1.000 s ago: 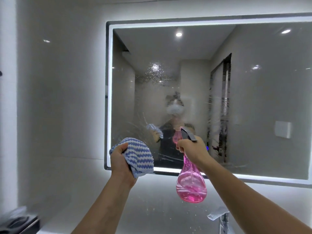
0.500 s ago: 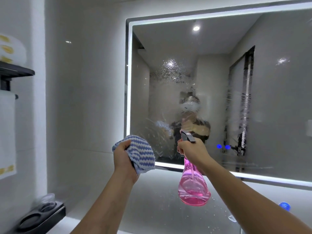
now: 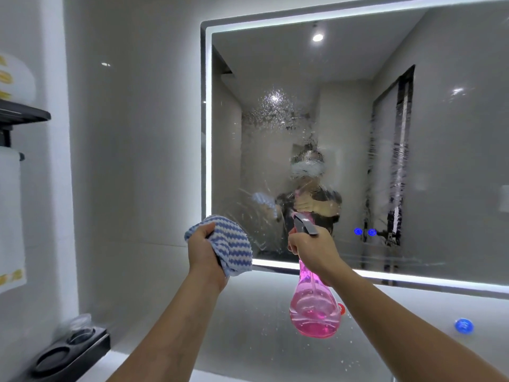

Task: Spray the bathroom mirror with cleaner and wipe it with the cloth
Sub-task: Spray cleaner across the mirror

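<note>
A large mirror (image 3: 454,150) with a lit white border hangs on the grey tiled wall. Spray droplets and wet streaks cover its left and middle part. My left hand (image 3: 205,250) grips a bunched blue-and-white striped cloth (image 3: 232,245), held just off the mirror's lower left corner. My right hand (image 3: 314,248) is closed round the neck of a pink spray bottle (image 3: 315,312) with a grey trigger head, pointed at the glass. The bottle holds pink liquid in its lower part.
A black tray (image 3: 70,354) with round holders sits on the counter at lower left. A dark shelf (image 3: 23,114) with rolled towels and a hanging white towel (image 3: 11,216) are at the left edge. Droplets speckle the wall below the mirror. A blue round cap (image 3: 464,325) is at lower right.
The view has swung left, so the mirror sits further right and the shelf and tray have come into sight. Both hands keep their hold and stay near the mirror's lower left.
</note>
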Demonstrator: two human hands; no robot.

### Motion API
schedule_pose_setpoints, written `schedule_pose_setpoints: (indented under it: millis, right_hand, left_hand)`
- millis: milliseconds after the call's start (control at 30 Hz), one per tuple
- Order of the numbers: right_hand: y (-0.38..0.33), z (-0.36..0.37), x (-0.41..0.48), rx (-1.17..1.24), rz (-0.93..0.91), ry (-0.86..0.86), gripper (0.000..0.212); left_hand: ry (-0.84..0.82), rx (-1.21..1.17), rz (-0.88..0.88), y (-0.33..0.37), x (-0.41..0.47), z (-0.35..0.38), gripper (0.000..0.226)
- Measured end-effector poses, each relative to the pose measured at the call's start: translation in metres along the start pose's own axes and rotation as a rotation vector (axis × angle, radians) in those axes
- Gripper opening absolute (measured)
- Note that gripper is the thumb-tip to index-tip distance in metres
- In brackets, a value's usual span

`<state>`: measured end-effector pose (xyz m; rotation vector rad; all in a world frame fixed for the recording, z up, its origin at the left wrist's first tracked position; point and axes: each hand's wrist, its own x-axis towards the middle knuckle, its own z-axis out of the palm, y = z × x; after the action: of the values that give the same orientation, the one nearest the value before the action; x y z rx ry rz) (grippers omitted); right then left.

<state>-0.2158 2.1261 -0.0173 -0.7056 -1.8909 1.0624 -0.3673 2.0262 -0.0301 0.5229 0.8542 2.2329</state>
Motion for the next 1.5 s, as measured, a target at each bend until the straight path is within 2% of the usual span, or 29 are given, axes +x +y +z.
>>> schedule_pose_setpoints:
  millis: [67, 200, 333, 467, 600, 667, 800, 1000, 1167, 1333, 1500]
  right_hand:
    - [0.001, -0.001, -0.001, -0.052, 0.015, 0.010, 0.022]
    - [0.004, -0.006, -0.004, -0.050, 0.097, -0.004, 0.022]
    - [0.012, -0.011, -0.005, -0.060, 0.085, 0.009, 0.024]
    - [0.022, -0.026, -0.007, -0.068, 0.087, 0.144, 0.027]
    - [0.032, -0.051, -0.016, -0.060, 0.067, 0.278, 0.019]
    - [0.033, -0.065, -0.021, -0.054, 0.083, 0.304, 0.013]
    - [0.041, -0.099, -0.024, -0.088, 0.115, 0.344, 0.025]
    - [0.054, -0.148, -0.041, -0.147, 0.135, 0.496, 0.020]
    - [0.060, -0.184, -0.055, -0.132, 0.235, 0.573, 0.021]
    - [0.062, -0.219, -0.066, -0.174, 0.192, 0.646, 0.023]
    - [0.071, -0.251, -0.084, -0.161, 0.276, 0.793, 0.010]
  left_hand:
    - [-0.005, -0.004, -0.017, -0.001, -0.001, 0.001, 0.046]
    - [-0.017, -0.039, -0.031, -0.005, -0.001, 0.002, 0.023]
    - [-0.022, -0.061, -0.049, -0.009, 0.000, 0.007, 0.025]
    - [-0.021, -0.049, -0.079, -0.011, -0.003, 0.021, 0.045]
    - [-0.025, -0.020, -0.104, -0.026, -0.003, 0.037, 0.025]
    - [-0.039, 0.023, -0.144, -0.038, -0.004, 0.047, 0.027]
    - [-0.070, 0.030, -0.179, -0.064, -0.010, 0.070, 0.023]
    - [-0.144, 0.047, -0.231, -0.092, -0.017, 0.100, 0.028]
    - [-0.184, 0.043, -0.276, -0.107, -0.024, 0.127, 0.030]
    - [-0.265, -0.001, -0.344, -0.128, -0.038, 0.145, 0.027]
    - [-0.311, -0.023, -0.383, -0.137, -0.045, 0.155, 0.036]
